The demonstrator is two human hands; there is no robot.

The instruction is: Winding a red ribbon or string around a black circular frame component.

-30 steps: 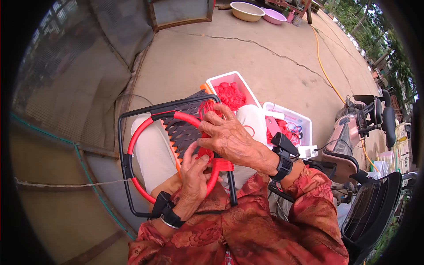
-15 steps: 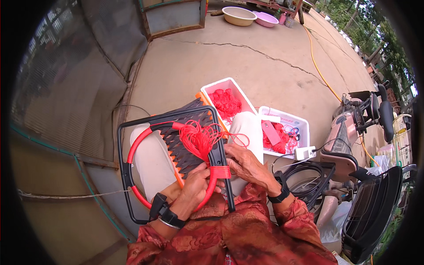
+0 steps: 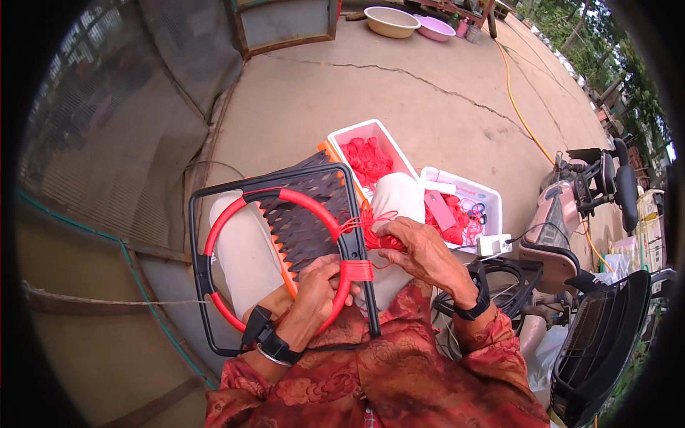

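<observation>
— What's nearest the fingers?

— The left hand (image 3: 314, 292) is closed round a red ring (image 3: 235, 214) where it meets the right bar of a black metal frame (image 3: 196, 242). Just right of those fingers, a tight band of red cord (image 3: 357, 269) is wound round that bar. The right hand (image 3: 421, 250) pinches a loose bundle of the same cord, a little above the band.

— How does the frame lie?

— On the person's lap, across pale trousers (image 3: 242, 250). It's a rounded rectangle, long axis running away from the body, tilted up to the right. Dark woven strips with orange edging (image 3: 303, 221) fill part of the ring.

— And beyond the hands?

— Two white foam boxes: one (image 3: 371, 153) full of red cord, the other (image 3: 464, 207) with red bits and scissors. Right of the right hand, a scooter (image 3: 571, 207) and black wire baskets (image 3: 599, 342). Far off on cracked concrete (image 3: 399, 85), two basins (image 3: 410, 21).
</observation>
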